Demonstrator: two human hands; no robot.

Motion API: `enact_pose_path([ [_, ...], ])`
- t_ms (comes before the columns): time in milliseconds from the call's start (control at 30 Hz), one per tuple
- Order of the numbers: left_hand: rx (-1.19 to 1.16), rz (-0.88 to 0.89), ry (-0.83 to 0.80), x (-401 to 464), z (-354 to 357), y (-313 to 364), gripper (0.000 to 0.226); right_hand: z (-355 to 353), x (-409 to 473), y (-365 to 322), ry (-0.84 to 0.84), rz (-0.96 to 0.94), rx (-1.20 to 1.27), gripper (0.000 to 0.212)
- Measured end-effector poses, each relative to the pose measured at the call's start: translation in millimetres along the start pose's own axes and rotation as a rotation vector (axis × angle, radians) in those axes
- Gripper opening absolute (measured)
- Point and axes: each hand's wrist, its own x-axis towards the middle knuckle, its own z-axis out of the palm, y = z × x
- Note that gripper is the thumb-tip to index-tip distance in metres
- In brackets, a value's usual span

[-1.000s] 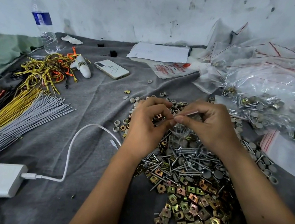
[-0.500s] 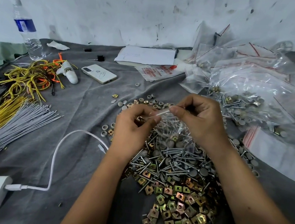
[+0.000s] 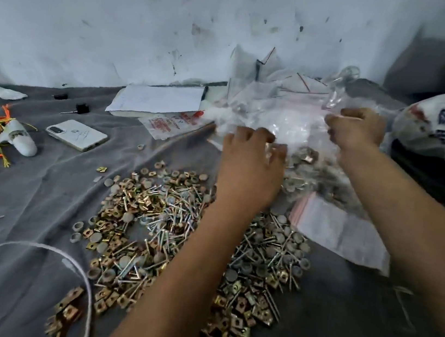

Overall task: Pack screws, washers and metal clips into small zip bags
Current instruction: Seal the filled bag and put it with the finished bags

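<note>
Left hand (image 3: 250, 166) fingers loosely spread, resting on heap of clear zip bags (image 3: 280, 113); right hand (image 3: 357, 128) curled, pinching bag plastic. Screws, washers, clips (image 3: 155, 230) loose on bench, near wrists.

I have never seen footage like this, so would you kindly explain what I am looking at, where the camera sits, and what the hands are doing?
There is no machine here: a person works with bare hands, filmed by a wide-angle camera on their head, looking forward and down. On the grey cloth lies a loose heap of screws, washers and brass-coloured metal clips. Further left are a white phone and a white cable. Both hands reach into the pile of clear zip bags at the back right. The right hand grips crumpled plastic; the left hand rests on the bags, though blur hides whether it holds anything.
</note>
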Motion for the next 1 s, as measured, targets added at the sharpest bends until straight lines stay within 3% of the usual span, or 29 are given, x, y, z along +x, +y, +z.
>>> enact_pose_path([
  [33,0.058,0.039,-0.098,7.6,17.6,6.7,0.038,-12.8,6.7,7.9,0.068,-0.005,-0.102,0.03],
  [100,0.137,0.101,-0.3,17.8,50.7,12.8,0.047,-34.4,3.7,18.6,0.027,-0.087,-0.191,0.025],
  [200,0.312,0.171,-0.505,24.3,87.3,10.5,0.055,-64.5,-22.6,29.7,-0.304,-0.261,-0.489,0.016],
  [300,0.386,0.178,-0.523,31.3,99.0,4.8,0.056,-87.9,-51.3,36.7,-0.651,-0.372,-0.875,0.031],
  [400,0.315,0.175,-0.566,38.8,90.6,4.3,0.045,-102.3,-68.8,53.7,-0.8,-0.353,-1.166,0.055],
  [467,0.176,0.092,-0.506,36.8,80.1,8.1,0.036,-108.9,-74.3,69.4,-0.754,-0.393,-1.058,0.054],
  [533,0.054,0.0,-0.339,26.9,70.5,14.1,0.033,-113.4,-74.0,81.0,-0.693,-0.387,-0.874,0.05],
  [667,-0.139,-0.168,-0.141,-3.7,63.0,24.9,0.027,-119.8,-66.9,88.6,-0.692,-0.402,-0.748,0.038],
  [800,0.131,-0.146,-0.012,-35.0,65.7,35.6,0.025,-124.3,-69.4,93.5,-0.613,-0.375,-0.498,0.035],
  [867,-0.028,-0.148,-0.061,-44.6,71.0,47.8,0.02,-127.4,-71.9,91.8,-0.555,-0.366,-0.336,0.035],
  [933,-0.292,-0.276,-0.165,-47.8,76.7,60.8,0.017,-130.0,-77.1,85.8,-0.49,-0.346,-0.187,0.032],
  [1000,-0.371,-0.354,-0.275,-48.7,84.5,67.6,0.022,-131.5,-83.7,76.5,-0.416,-0.316,-0.047,0.027],
])
